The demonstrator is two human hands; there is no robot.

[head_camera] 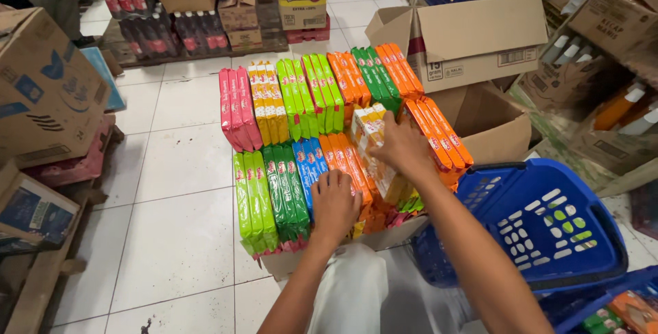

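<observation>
Rows of slim snack packs in pink, yellow, green, orange and blue [295, 97] stand packed on top of a cardboard box [384, 238] on the floor. My left hand [334, 204] rests fingers-down on the blue and orange packs in the near row. My right hand [404, 147] grips a yellow-orange pack [373, 143] that stands tilted among the orange ones at the right of the stack.
A blue plastic basket [541, 221] stands right of the box. An open cardboard carton [473, 39] sits behind it, shelves with goods at far right. Cartons [41, 87] are stacked on the left; bottle crates and boxes stand at the back. White tiled floor [178, 190] lies between.
</observation>
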